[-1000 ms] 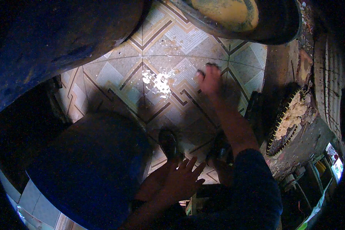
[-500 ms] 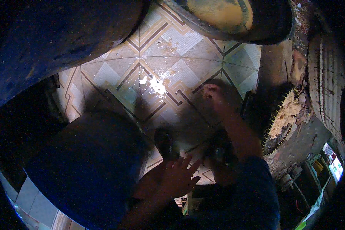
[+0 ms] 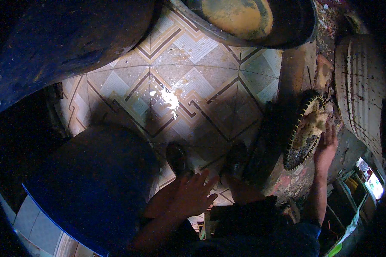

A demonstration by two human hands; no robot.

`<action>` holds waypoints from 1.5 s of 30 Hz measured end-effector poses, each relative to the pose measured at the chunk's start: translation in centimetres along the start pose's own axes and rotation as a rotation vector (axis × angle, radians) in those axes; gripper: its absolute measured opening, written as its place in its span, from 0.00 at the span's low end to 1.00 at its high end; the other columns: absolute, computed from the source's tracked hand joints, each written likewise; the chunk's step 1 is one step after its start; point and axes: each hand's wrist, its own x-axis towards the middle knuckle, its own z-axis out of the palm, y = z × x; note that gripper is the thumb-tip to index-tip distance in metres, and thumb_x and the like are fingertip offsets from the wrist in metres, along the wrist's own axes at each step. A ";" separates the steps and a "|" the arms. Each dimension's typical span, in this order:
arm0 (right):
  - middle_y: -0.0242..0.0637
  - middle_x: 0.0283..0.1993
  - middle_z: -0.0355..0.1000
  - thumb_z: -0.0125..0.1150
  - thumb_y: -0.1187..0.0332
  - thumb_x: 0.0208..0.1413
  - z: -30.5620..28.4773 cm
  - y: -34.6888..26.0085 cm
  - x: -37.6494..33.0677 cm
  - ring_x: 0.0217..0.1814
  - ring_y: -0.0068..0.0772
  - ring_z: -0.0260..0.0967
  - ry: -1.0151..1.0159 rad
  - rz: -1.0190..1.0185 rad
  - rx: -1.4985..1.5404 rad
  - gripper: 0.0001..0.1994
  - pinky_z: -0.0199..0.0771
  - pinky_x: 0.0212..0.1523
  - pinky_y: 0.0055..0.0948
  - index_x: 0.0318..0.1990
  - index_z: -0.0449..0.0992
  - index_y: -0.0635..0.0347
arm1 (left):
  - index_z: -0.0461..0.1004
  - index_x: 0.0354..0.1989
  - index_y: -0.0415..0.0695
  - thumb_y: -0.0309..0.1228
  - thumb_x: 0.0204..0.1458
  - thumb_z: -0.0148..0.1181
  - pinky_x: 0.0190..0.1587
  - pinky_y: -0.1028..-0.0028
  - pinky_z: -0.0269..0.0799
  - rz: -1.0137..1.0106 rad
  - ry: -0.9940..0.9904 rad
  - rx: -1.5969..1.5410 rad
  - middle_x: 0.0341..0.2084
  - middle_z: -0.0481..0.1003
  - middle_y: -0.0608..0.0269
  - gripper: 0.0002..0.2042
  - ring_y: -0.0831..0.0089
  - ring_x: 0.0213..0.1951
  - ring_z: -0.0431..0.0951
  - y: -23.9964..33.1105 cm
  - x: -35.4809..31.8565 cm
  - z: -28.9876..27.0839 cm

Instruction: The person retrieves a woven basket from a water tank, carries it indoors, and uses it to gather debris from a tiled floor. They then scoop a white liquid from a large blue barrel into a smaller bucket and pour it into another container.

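Note:
My right hand [image 3: 327, 143] lies at the right edge of an oval woven sieve basket [image 3: 288, 150] with yellow lashing round its rim. Its fingers are stretched out beside a pale, crumbly mass [image 3: 315, 122] inside; the fingertips partly blend into it. Dark mesh shows at the basket's near end. My left hand [image 3: 195, 195] rests low in the middle, over my leg, fingers spread and nothing in it. Below my knees, both dark shoes [image 3: 177, 158] stand on the tiled floor.
A large dark drum [image 3: 85, 180] stands close on the left, and another dark rounded vessel [image 3: 77, 47] fills the far left. At the far right is a tub [image 3: 294, 36] with yellowish contents. White spill [image 3: 169, 98] marks the patterned tiles. A ribbed pale container [image 3: 358, 85] stands beyond the basket.
My right hand has moved from above the floor tiles, rightwards to the basket's edge. More dark mesh now shows at the basket's near end. My left hand stays in place.

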 end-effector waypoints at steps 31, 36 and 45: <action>0.40 0.76 0.52 0.62 0.46 0.52 19.5 -52.3 -7.7 0.81 0.41 0.40 -0.170 -1.109 0.769 0.38 0.31 0.79 0.51 0.68 0.63 0.57 | 0.59 0.71 0.50 0.52 0.63 0.47 0.64 0.42 0.57 0.059 -0.111 0.055 0.70 0.56 0.43 0.30 0.47 0.67 0.63 -2.2 -0.2 -2.0; 0.39 0.77 0.51 0.62 0.47 0.54 20.5 -54.5 -5.4 0.81 0.39 0.40 -0.411 -0.947 0.953 0.38 0.30 0.79 0.50 0.69 0.62 0.55 | 0.61 0.69 0.48 0.52 0.64 0.46 0.62 0.43 0.57 0.049 -0.074 0.045 0.70 0.57 0.44 0.30 0.47 0.66 0.64 -2.5 -0.2 -1.3; 0.42 0.78 0.47 0.56 0.45 0.59 19.2 -51.1 2.1 0.82 0.42 0.37 -0.167 -0.349 0.799 0.35 0.24 0.76 0.59 0.70 0.62 0.50 | 0.60 0.70 0.48 0.50 0.65 0.45 0.61 0.43 0.60 0.073 -0.077 0.049 0.70 0.57 0.44 0.29 0.48 0.66 0.65 -2.1 -0.4 -0.9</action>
